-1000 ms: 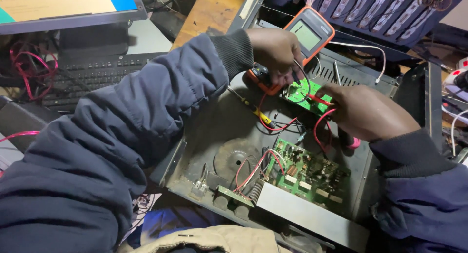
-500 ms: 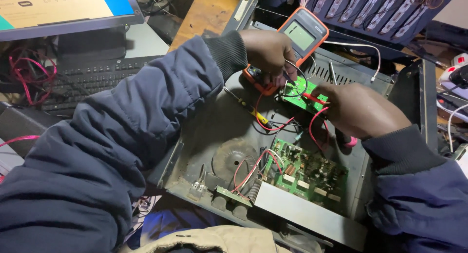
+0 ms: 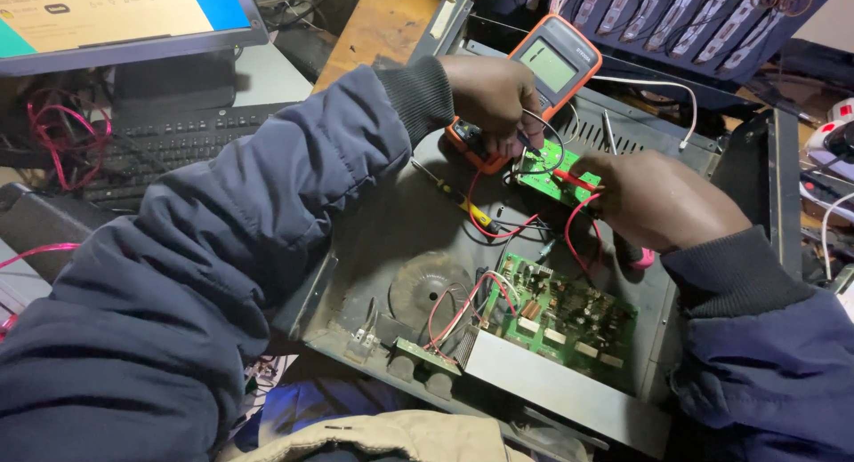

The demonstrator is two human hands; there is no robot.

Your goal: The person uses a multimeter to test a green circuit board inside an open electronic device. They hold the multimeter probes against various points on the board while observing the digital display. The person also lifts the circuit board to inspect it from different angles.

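My left hand [image 3: 489, 96] lies over the lower part of an orange multimeter [image 3: 553, 60] and pinches a black probe down on a small green circuit board [image 3: 550, 170]. My right hand [image 3: 663, 200] grips a red probe [image 3: 576, 181] whose tip touches the same board's right edge. Red leads [image 3: 574, 235] curl from the probes across an open dark metal chassis [image 3: 382, 231]. Inside it, at the lower right, sits a larger green circuit board [image 3: 569, 315] against a silver heat sink [image 3: 551, 386].
A yellow-and-black screwdriver [image 3: 463, 204] lies on the chassis floor near a round disc [image 3: 427, 284]. A monitor [image 3: 124, 17] and black keyboard [image 3: 169, 146] stand at the left. Loose pink wires [image 3: 53, 128], a wooden board [image 3: 382, 22] and racks of parts [image 3: 676, 22] surround the chassis.
Both hands stay on the small board with the probes. The view has drifted slightly; the right hand has edged a little toward the board.
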